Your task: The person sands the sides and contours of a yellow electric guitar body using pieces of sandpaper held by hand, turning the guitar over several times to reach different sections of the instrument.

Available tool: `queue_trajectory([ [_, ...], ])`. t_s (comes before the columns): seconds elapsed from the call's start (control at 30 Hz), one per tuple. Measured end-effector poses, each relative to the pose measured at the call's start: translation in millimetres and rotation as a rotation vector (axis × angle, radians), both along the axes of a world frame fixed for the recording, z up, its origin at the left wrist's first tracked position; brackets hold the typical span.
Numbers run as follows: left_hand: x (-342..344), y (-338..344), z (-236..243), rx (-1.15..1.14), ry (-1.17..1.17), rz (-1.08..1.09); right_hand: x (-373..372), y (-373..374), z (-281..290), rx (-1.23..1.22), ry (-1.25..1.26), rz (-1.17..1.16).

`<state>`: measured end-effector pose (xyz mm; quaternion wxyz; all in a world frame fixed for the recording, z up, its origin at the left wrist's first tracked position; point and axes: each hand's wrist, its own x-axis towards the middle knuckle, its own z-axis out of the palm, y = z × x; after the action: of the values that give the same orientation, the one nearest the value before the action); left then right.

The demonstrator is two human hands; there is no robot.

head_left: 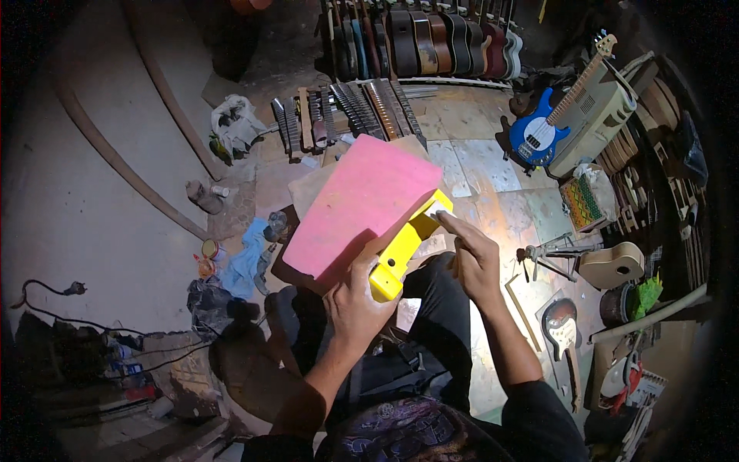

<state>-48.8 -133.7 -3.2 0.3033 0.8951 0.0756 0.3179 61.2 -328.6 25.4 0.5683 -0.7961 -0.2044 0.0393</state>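
A yellow painted block-like piece [400,254] with a deep notch and a dark round hole is held tilted over my lap. My left hand [356,296] is wrapped round its lower side, near the end closest to me. At its far end, my right hand [476,258] has its index finger stretched onto a small pale piece [436,209] pressed against the yellow surface. The other right fingers are curled in. Directly behind and beneath the yellow piece is a large pink flat-topped slab [369,196].
Guitar necks [369,108] lie beyond the slab, below a rack of guitar bodies [439,42]. A blue bass guitar [539,135] leans at the far right. To the right are an acoustic guitar body [612,266] and a sunburst electric guitar [564,331]. A light blue cloth [245,262] lies left.
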Motion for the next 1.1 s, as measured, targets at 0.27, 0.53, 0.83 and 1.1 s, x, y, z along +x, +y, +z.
queue_trajectory([
  [0.27,-11.8,-5.7,-2.8,0.02,0.036,-0.019,-9.3,-0.9,-8.3,-0.265,-0.292,0.125],
  [0.53,-19.8,-21.2,-11.4,-0.006,0.068,-0.125,-17.6,8.4,-23.7,-0.341,-0.471,-0.061],
  [0.83,-34.2,-37.9,-23.0,0.071,0.04,-0.209,-20.8,-12.4,-11.1,-0.321,-0.264,0.103],
  [1.1,-45.4,-35.3,-25.6,0.092,0.054,-0.236,-22.1,-15.3,8.2,-0.491,-0.229,0.203],
])
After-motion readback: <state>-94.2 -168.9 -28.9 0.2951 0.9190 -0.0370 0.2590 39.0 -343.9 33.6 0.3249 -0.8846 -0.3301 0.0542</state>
